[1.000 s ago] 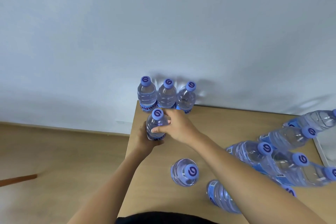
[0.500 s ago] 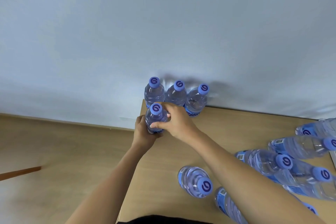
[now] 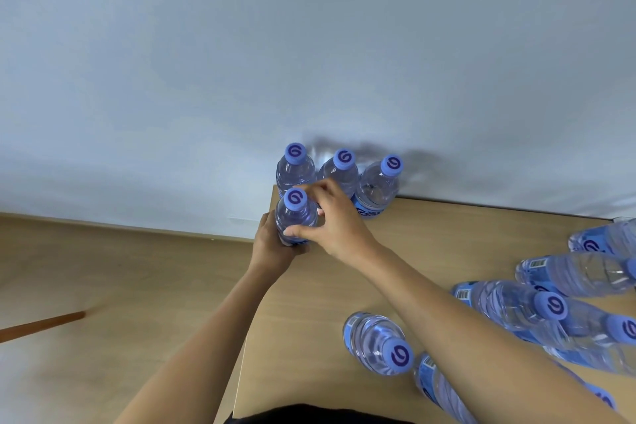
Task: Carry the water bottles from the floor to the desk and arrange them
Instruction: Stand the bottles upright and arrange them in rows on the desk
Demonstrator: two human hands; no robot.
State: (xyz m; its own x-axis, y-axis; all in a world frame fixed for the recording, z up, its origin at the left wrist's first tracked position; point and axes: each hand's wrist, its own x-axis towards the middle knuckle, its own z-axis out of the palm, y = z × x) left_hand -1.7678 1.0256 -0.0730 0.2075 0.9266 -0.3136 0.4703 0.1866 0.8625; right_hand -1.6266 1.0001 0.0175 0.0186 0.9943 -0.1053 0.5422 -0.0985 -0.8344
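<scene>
In front of my two hands, three clear plastic water bottles with blue caps [image 3: 339,173] stand in a row against the pale wall [image 3: 309,45], so there is no way further forward. The middle of the light wooden surface [image 3: 430,241] is bare and gives room to pass. On the right, a crowded group of the same bottles [image 3: 550,306] blocks the way, and one bottle [image 3: 378,342] stands near my right forearm.
</scene>
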